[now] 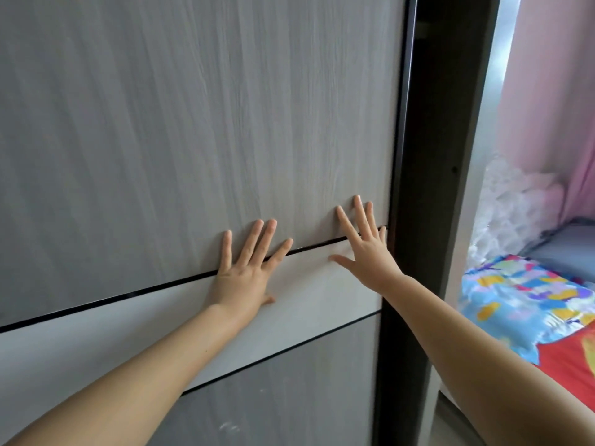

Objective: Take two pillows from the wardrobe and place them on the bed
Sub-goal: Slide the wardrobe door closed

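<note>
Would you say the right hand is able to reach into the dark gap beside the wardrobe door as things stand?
Probably yes: the right hand lies flat on the door right beside the gap, with nothing visible between them.

Wardrobe door (193, 123) under my palms: grey, fine vertical wood-grain streaks. Pale off-white band (128, 333) crosses it, slanting from 8 o'clock up toward 2 o'clock, thin black line along each edge. Below band, same grey grain, faint white smudge (229, 427) near 6 o'clock. Door edge strip (406, 91) black; gap beside it (428, 220) dark brown. At 3 o'clock: pink curtain (553, 91), white frilly fabric (512, 207). At 4 o'clock: bed cover (521, 294) blue with yellow, pink, white patches, red part (570, 352) lower down.
</note>
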Demonstrator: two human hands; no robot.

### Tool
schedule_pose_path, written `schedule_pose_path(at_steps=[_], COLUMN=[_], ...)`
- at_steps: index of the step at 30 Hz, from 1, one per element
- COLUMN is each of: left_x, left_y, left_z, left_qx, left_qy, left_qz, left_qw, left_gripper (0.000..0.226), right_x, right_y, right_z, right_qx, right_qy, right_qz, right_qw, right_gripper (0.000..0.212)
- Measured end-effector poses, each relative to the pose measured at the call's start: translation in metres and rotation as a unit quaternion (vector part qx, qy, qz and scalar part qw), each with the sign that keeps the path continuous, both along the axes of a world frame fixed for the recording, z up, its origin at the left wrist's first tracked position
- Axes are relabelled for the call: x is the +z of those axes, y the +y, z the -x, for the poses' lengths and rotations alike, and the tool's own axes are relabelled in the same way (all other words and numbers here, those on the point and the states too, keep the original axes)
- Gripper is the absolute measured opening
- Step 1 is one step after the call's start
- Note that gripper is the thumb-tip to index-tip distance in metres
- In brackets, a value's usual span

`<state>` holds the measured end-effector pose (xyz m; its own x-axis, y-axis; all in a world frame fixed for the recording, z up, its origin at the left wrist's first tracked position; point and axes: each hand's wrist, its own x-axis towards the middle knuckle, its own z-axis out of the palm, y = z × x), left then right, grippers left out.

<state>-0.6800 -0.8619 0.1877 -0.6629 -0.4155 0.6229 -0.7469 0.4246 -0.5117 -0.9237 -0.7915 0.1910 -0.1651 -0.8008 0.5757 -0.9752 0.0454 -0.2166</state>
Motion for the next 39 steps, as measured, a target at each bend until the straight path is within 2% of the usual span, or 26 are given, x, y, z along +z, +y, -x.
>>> schedule_pose_path(at_steps=[8, 18, 24, 30, 34, 39], left_x=[-0.003, 0.004, 0.001, 0.000, 0.009, 0.005], left_y=[0.004, 0.023, 0.021, 0.016, 0.023, 0.027], left_z=[0.069, 0.139, 0.161, 0.158, 0.159, 0.160], left_qx=[-0.022, 0.009, -0.003, -0.003, 0.008, 0.040], left_qy=[0.013, 0.002, 0.009, 0.014, 0.017, -0.008], left_qz=[0.012, 0.030, 0.023, -0.001, -0.048, -0.106], left_qw=[1.000, 1.000, 1.000, 1.000, 0.999, 0.994], left_gripper=[0.133, 0.132, 0.133, 0.135, 0.134, 0.127], right_x=[-0.007, -0.016, -0.019, -0.023, -0.025, -0.020], right_y=[0.008, 0.015, 0.018, 0.013, 0.011, 0.019], right_z=[0.071, 0.134, 0.149, 0.147, 0.148, 0.145], right_qx=[0.006, 0.040, 0.063, 0.088, 0.088, 0.078], right_qy=[-0.018, 0.045, 0.009, 0.011, 0.022, 0.026], right_qz=[0.012, 0.030, 0.048, 0.079, 0.101, 0.075], right_qw=[1.000, 0.998, 0.997, 0.993, 0.991, 0.994], right_gripper=[0.100, 0.088, 0.083, 0.083, 0.085, 0.081])
